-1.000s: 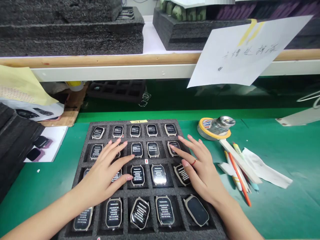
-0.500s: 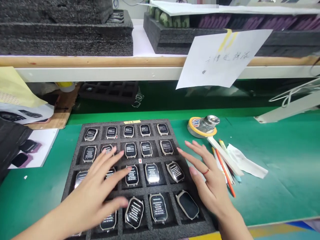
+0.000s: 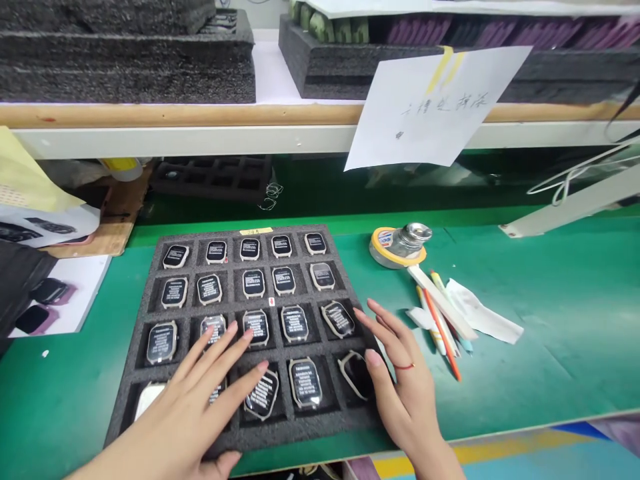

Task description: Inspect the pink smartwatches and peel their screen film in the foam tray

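Observation:
A black foam tray (image 3: 235, 311) lies on the bench with rows of watch heads in its square pockets. Most of their screens are lit with lines of text, as on one watch head (image 3: 305, 382) in the front row. Over the front left pockets spreads my left hand (image 3: 195, 400), fingers apart, partly covering several watch heads. My right hand (image 3: 405, 380) is open at the tray's right edge, its thumb beside the dark-screened watch head (image 3: 356, 375) in the front right corner. I cannot tell whether the fingers touch the tray.
Right of the tray are a small metal bottle (image 3: 411, 239), a yellow tape roll (image 3: 380, 257), pens (image 3: 443, 333) and a torn white paper (image 3: 485, 313). A shelf (image 3: 200, 137) with foam blocks crosses the back, a handwritten sheet (image 3: 425, 110) hanging from it. Leaflets (image 3: 55, 293) lie at left.
Both hands have moved nearer the tray's front edge, uncovering watch heads in the second row. The right thumb now sits by the corner watch head. The view has shifted slightly.

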A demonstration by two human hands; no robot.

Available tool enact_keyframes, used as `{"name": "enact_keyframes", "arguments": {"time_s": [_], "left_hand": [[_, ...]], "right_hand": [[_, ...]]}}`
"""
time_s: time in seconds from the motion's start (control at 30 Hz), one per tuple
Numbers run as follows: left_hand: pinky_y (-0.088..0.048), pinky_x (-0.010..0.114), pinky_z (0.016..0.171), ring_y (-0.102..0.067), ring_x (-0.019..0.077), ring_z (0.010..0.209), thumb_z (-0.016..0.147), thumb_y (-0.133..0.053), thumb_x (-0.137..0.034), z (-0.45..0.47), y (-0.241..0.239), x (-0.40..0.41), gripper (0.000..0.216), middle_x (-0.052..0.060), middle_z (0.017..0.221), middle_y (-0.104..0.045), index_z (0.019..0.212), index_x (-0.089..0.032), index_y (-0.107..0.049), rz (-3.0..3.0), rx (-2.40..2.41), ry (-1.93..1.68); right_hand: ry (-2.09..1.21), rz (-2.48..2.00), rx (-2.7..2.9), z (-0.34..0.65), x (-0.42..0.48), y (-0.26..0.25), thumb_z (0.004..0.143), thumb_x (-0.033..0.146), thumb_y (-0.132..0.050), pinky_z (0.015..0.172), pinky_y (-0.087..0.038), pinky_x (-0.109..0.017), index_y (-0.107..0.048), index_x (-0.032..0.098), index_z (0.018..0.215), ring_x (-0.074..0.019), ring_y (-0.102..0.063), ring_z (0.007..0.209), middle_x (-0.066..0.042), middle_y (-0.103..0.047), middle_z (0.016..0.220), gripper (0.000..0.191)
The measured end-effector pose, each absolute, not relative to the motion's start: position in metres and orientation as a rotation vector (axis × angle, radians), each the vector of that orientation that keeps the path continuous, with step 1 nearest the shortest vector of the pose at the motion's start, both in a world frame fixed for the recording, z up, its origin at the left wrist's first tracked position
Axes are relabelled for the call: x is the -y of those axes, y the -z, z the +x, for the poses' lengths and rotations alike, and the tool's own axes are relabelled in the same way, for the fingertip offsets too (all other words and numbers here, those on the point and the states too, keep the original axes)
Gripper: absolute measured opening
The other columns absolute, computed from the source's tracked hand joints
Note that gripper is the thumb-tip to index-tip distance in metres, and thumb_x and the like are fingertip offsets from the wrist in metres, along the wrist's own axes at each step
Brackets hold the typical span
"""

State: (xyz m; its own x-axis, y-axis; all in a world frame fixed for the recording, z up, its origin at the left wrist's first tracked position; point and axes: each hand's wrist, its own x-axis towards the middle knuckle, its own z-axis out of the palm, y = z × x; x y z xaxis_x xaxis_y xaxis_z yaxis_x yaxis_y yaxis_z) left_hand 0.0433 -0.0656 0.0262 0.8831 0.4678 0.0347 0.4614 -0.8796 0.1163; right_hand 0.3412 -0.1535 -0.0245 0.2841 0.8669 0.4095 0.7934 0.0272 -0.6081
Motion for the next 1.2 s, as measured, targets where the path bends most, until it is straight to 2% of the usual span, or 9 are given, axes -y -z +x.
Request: {"name": "enact_keyframes", "arguments": {"time_s": [0.17,0.3,0.47,0.6,0.73,0.83,1.07,1.2], "left_hand": [[-0.030,0.067,0.119,-0.022,0.0410,0.154,0.085,-0.064,-0.027,0.041,-0.025,0.059,0.083,0.011,0.169,-0.020,0.160,-0.025,-0.029,2.927,-0.838,-0.201],[-0.030,0.067,0.119,-0.018,0.0405,0.155,0.093,-0.061,-0.046,0.047,-0.020,0.068,0.079,0.011,0.170,-0.019,0.160,-0.026,-0.026,2.876,-0.969,-0.234],[-0.023,0.073,0.118,-0.008,0.0412,0.156,0.098,-0.053,-0.045,0.062,-0.015,0.072,0.071,0.017,0.169,-0.019,0.159,-0.020,-0.026,2.832,-1.140,-0.315],[-0.022,0.075,0.117,-0.004,0.0437,0.156,0.099,-0.051,-0.048,0.072,-0.015,0.069,0.071,0.020,0.169,-0.015,0.159,-0.019,-0.027,2.836,-1.200,-0.276],[-0.022,0.077,0.115,-0.004,0.0465,0.155,0.099,-0.050,-0.049,0.077,-0.012,0.067,0.065,0.021,0.169,-0.010,0.157,-0.022,-0.035,2.824,-1.253,-0.235],[-0.019,0.076,0.117,-0.005,0.0455,0.155,0.100,-0.049,-0.045,0.077,-0.011,0.067,0.060,0.020,0.170,-0.010,0.154,-0.022,-0.041,2.809,-1.264,-0.225],[-0.019,0.074,0.118,-0.003,0.0437,0.156,0.100,-0.048,-0.046,0.073,-0.014,0.067,0.064,0.022,0.169,-0.014,0.156,-0.019,-0.036,2.794,-1.280,-0.221],[-0.021,0.073,0.118,-0.003,0.0431,0.156,0.100,-0.048,-0.050,0.076,-0.013,0.067,0.066,0.021,0.169,-0.013,0.158,-0.022,-0.033,2.787,-1.277,-0.196]], "right_hand": [[0.131,-1.664,1.567,0.340,0.131,0.028,0.097,0.014,-0.054,0.103,-0.052,-0.054,-0.064,0.026,0.128,-0.0299,-0.059,0.127,-0.011,-0.065,0.126,0.035],[0.240,-1.666,1.583,0.339,0.130,0.030,0.092,0.009,-0.057,0.096,-0.054,-0.055,-0.067,0.025,0.121,-0.0306,-0.062,0.118,-0.010,-0.068,0.116,0.034],[0.204,-1.734,1.654,0.342,0.133,0.032,0.094,0.015,-0.057,0.096,-0.053,-0.061,-0.068,0.027,0.121,-0.0351,-0.058,0.123,-0.011,-0.064,0.127,0.031],[0.257,-1.748,1.642,0.339,0.133,0.030,0.094,0.014,-0.057,0.099,-0.050,-0.063,-0.062,0.029,0.131,-0.0365,-0.057,0.125,-0.013,-0.060,0.131,0.040],[0.194,-1.747,1.699,0.328,0.132,0.027,0.095,0.019,-0.057,0.102,-0.048,-0.067,-0.053,0.026,0.142,-0.0400,-0.053,0.131,-0.017,-0.056,0.136,0.048],[0.128,-1.763,1.768,0.317,0.130,0.024,0.097,0.025,-0.056,0.108,-0.041,-0.071,-0.049,0.026,0.146,-0.0409,-0.046,0.138,-0.017,-0.053,0.141,0.049],[0.084,-1.808,1.973,0.298,0.124,0.018,0.098,0.041,-0.055,0.111,-0.033,-0.076,-0.054,0.026,0.143,-0.0473,-0.030,0.148,-0.016,-0.037,0.158,0.048],[0.055,-1.815,1.858,0.300,0.125,0.018,0.099,0.040,-0.053,0.113,-0.030,-0.075,-0.050,0.027,0.146,-0.0439,-0.028,0.150,-0.015,-0.038,0.158,0.049]]}}
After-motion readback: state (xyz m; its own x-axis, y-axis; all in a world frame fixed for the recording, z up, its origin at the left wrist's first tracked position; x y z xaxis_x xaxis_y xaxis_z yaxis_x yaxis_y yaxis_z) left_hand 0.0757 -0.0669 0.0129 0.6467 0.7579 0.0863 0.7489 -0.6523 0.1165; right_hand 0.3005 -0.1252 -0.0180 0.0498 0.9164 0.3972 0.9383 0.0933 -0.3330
